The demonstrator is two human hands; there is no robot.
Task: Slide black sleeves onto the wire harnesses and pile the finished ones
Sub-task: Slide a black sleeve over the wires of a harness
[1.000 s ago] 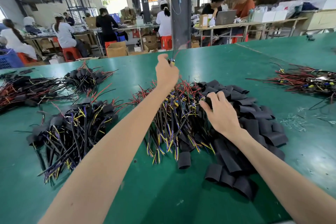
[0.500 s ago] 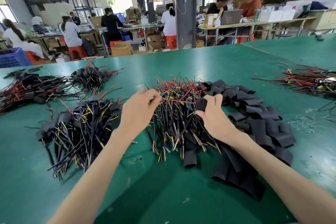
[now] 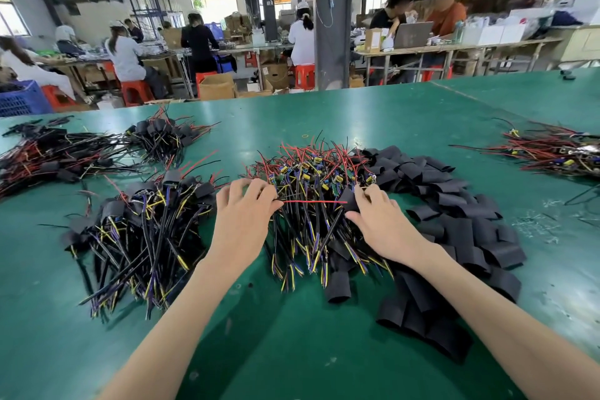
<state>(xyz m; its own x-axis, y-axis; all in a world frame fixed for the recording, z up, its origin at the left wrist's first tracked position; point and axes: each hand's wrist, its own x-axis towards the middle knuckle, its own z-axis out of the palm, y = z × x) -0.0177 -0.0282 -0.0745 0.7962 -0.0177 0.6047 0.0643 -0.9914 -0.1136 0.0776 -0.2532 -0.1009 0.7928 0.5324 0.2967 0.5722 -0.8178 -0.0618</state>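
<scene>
Threading: your left hand [image 3: 245, 208] pinches a red wire [image 3: 311, 202] taut; your right hand [image 3: 380, 224] grips a sleeve [image 3: 349, 200] at its far end, above the bare harness heap [image 3: 311, 172]. Risk: tangled neighbours may lift with it, or stray strands may catch the sleeve mouth and buckle. Your finished pile [image 3: 139, 230] lies left.

Green table [image 3: 406, 127]; black sleeves [image 3: 454, 204]; red, yellow, blue harness wires [image 3: 311, 172]
</scene>
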